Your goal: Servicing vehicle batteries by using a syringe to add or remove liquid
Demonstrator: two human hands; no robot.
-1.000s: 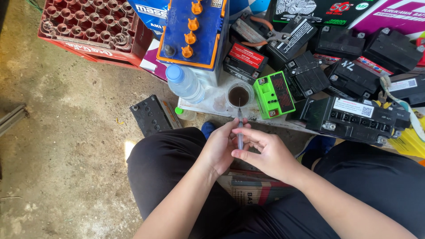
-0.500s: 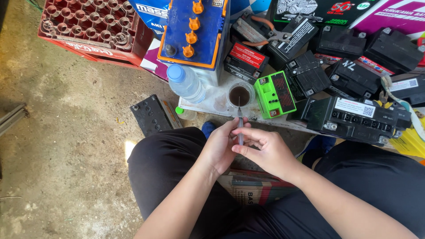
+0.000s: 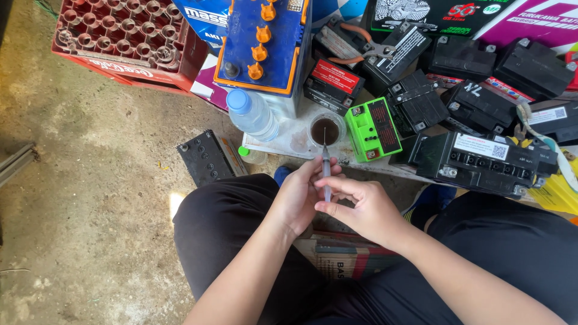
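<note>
Hands meet over the lap: left hand (image 3: 299, 198) and right hand (image 3: 364, 207) both pinch a thin syringe (image 3: 326, 174), whose needle tip points into a small clear cup (image 3: 326, 130) of dark liquid. Just right of the cup sits a bright green battery (image 3: 373, 128); just left lies a plastic water bottle (image 3: 251, 114). Behind the cup stands a blue battery (image 3: 265, 42) with orange caps. Black batteries (image 3: 475, 153) crowd well right of the cup; a red crate (image 3: 129, 39) lies far left.
</note>
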